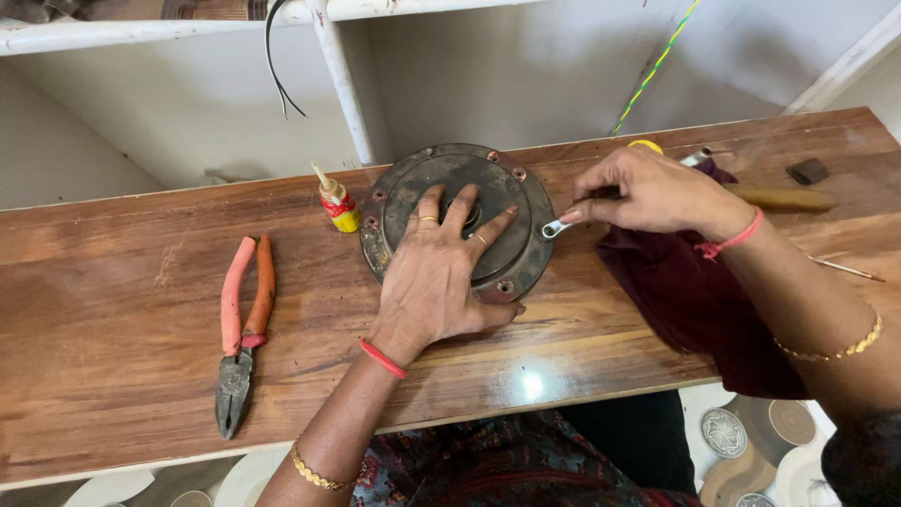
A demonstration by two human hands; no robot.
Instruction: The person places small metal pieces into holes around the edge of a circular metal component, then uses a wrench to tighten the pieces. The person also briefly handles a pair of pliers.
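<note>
A round dark metal motor cover (511,188) with bolt holes around its rim lies on the wooden bench (113,310). My left hand (441,272) rests flat on top of it, fingers spread over its centre. My right hand (648,192) pinches a small silver ring spanner (556,227), whose ring end sits at the cover's right rim.
Orange-handled pliers (242,329) lie to the left. A small yellow and red glue bottle (336,201) stands behind the cover. A dark maroon cloth (676,291) drapes over the bench edge under my right arm. A wooden-handled tool (779,197) and a thin rod (845,269) lie far right.
</note>
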